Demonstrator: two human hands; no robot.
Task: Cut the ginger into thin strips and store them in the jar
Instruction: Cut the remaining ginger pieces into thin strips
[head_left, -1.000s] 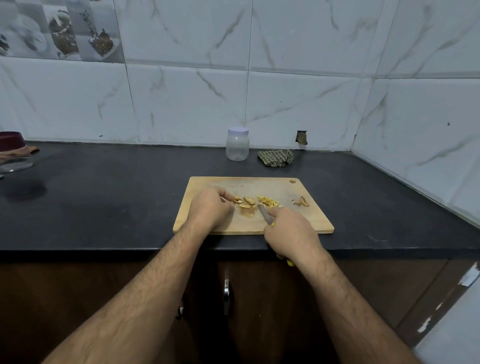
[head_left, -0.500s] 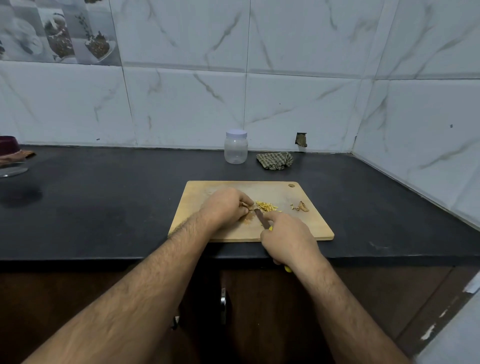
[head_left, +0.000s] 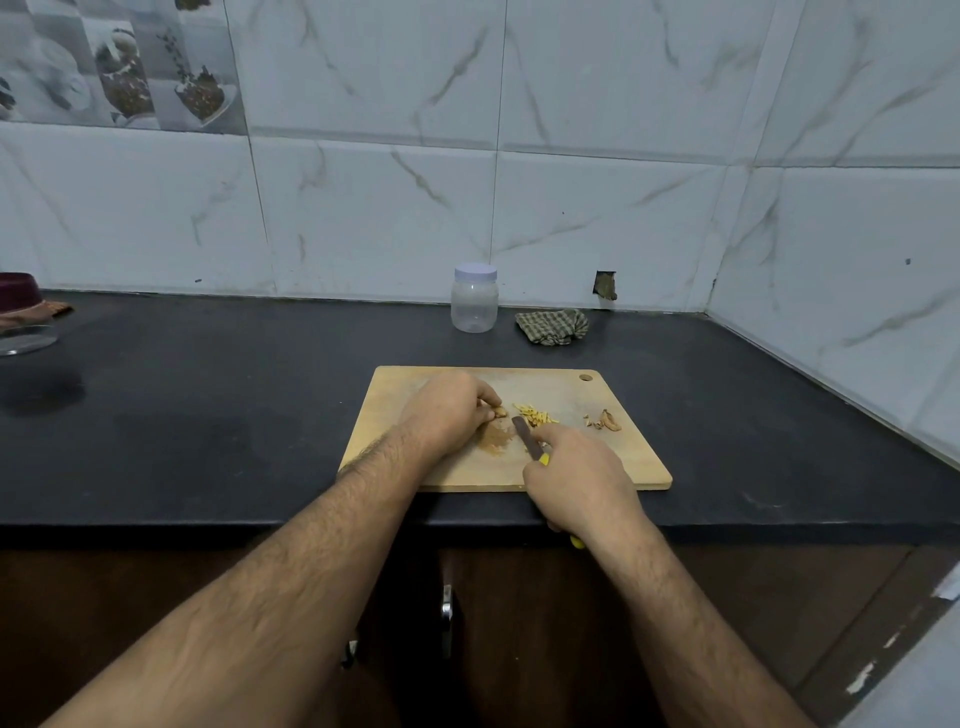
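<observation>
Wooden cutting board (head_left: 457, 470): left hand (head_left: 451, 410) pinches ginger (head_left: 500, 412), lying at eleven o'clock from the right hand (head_left: 579, 478), which grips the knife (head_left: 525, 437), blade pointing there.

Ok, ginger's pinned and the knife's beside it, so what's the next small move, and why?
Probably bring the knife down through the ginger slices that the left hand pins on the cutting board. The right hand holds the blade just beside them, and the jar stands lidded behind.

Both forearms are bare and hairy, with no sleeve in view. The left hand (head_left: 448, 411) and right hand (head_left: 582, 480) wear nothing.
</observation>
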